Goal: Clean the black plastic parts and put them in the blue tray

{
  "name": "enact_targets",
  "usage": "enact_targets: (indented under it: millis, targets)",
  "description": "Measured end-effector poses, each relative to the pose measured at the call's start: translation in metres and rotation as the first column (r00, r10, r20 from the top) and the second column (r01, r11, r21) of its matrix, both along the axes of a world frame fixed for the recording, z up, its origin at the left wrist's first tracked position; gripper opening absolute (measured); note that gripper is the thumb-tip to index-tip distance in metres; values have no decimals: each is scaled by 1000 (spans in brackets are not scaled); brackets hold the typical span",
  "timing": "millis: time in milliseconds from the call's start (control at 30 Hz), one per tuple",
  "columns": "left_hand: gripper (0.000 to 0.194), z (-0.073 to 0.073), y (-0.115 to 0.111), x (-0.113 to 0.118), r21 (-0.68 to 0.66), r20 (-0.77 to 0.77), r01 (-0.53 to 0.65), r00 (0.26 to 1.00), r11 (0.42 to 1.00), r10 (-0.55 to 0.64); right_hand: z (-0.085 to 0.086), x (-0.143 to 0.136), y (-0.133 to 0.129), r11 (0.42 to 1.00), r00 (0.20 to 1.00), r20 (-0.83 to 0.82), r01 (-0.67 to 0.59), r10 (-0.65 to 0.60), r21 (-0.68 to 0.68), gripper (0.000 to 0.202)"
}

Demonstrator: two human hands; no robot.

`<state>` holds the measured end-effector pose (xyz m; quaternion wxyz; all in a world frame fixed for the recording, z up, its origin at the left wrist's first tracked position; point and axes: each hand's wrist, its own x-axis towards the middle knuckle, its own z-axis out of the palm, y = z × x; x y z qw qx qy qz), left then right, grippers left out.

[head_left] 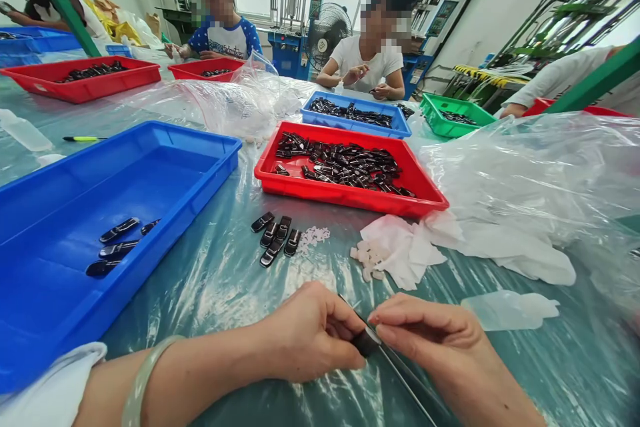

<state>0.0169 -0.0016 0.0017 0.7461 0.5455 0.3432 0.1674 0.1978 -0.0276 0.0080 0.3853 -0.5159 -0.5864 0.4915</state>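
My left hand (313,337) is closed around a small glossy black part (367,341), with fingers and thumb covering much of it. Thumb and forefinger of my right hand (430,340) are pinched together right beside that part; whatever lies between the fingertips is too small to make out. On the table ahead of my hands, several black clip-like parts (274,240) lie in a loose group. Next to them is a scatter of tiny whitish pieces (314,238). Pale, translucent lumps (369,259) rest against a crumpled white cloth (403,250).
A blue tray (200,197) on the left holds several black parts. Behind the loose group stands a red tray (350,199) piled with them. A translucent bottle (510,310) lies at right, near plastic sheeting (540,173). Co-workers (373,53) sit across the table.
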Motion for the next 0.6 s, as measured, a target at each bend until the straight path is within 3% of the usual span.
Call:
enact_targets:
  millis: [267, 600]
  targets:
    - [10, 0, 0, 1, -5, 28, 11, 1000, 1000, -11, -2, 2, -13, 993, 996, 21, -87, 85, 79, 24]
    - [4, 2, 0, 2, 13, 39, -10, 999, 1000, 9, -10, -3, -19, 969, 995, 72, -89, 74, 230, 37]
